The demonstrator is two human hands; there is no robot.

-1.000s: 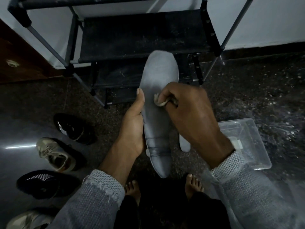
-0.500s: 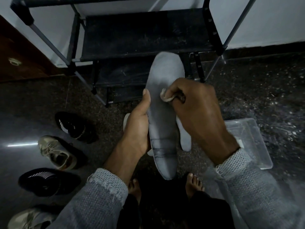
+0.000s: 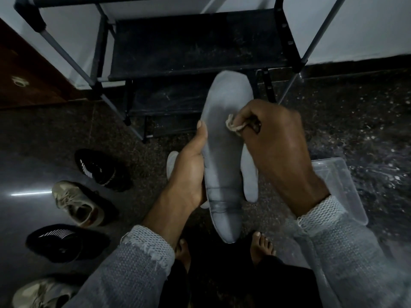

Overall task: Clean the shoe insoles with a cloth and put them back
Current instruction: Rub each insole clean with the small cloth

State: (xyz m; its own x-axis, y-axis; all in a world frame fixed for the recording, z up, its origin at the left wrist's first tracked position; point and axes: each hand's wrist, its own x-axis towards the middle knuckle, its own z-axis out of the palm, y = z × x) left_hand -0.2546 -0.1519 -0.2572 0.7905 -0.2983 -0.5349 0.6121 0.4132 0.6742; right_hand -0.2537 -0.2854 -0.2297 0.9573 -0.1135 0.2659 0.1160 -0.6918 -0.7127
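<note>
Right hand (image 3: 275,150) is fisted around a small beige cloth (image 3: 235,126), pressing it onto the top face of the grey insole (image 3: 224,156) about a third of the way down from the toe end. Left hand (image 3: 189,172) grips that insole along its left edge, thumb up the side, fingers wrapped behind it. Insole is held off the floor, toe end pointing away toward the black shoe rack (image 3: 195,43), heel end over the person's bare feet (image 3: 262,245).

Two more grey insoles lie on the floor underneath: one (image 3: 250,174) shows to the right of the held one, another (image 3: 172,161) peeks out left of the left hand.

Clear plastic box (image 3: 340,181) sits on the floor right of the right wrist, partly hidden by the sleeve. Left side of the floor: two black shoes (image 3: 97,167) (image 3: 57,243) and two beige sneakers (image 3: 75,203) (image 3: 37,292), alternating in a rough column.
</note>
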